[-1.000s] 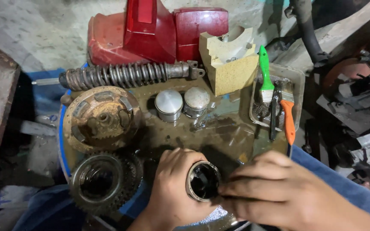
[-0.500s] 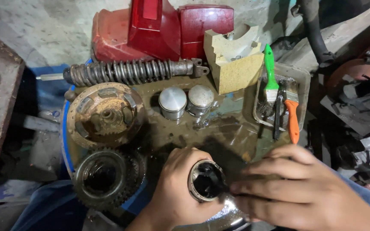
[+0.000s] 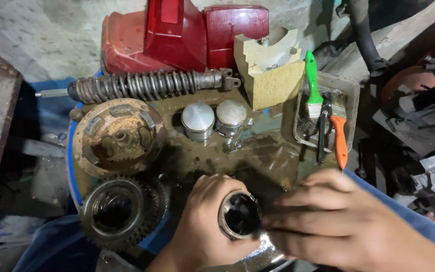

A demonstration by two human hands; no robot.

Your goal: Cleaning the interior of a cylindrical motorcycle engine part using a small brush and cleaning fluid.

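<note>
My left hand (image 3: 200,229) is wrapped around a short metal cylinder sleeve (image 3: 239,215) with a dark bore, its open end facing up. My right hand (image 3: 346,229) reaches in from the right, fingertips at the sleeve's rim and a finger entering the bore. Both hands hover over the near edge of an oily, rusty work surface (image 3: 258,156). Two silver pistons (image 3: 212,120) stand upright just beyond my hands.
A coil spring shock absorber (image 3: 142,85) lies across the back, with red plastic body panels (image 3: 177,35) behind it. A rusty clutch plate (image 3: 118,136) and a geared drum (image 3: 117,211) sit at left. A tray (image 3: 351,85) at right holds a green brush and an orange-handled tool.
The view has shifted slightly, so the parts sit a little further right and lower. My right hand's fingers have moved closer onto the sleeve's rim. My left hand keeps its hold.
</note>
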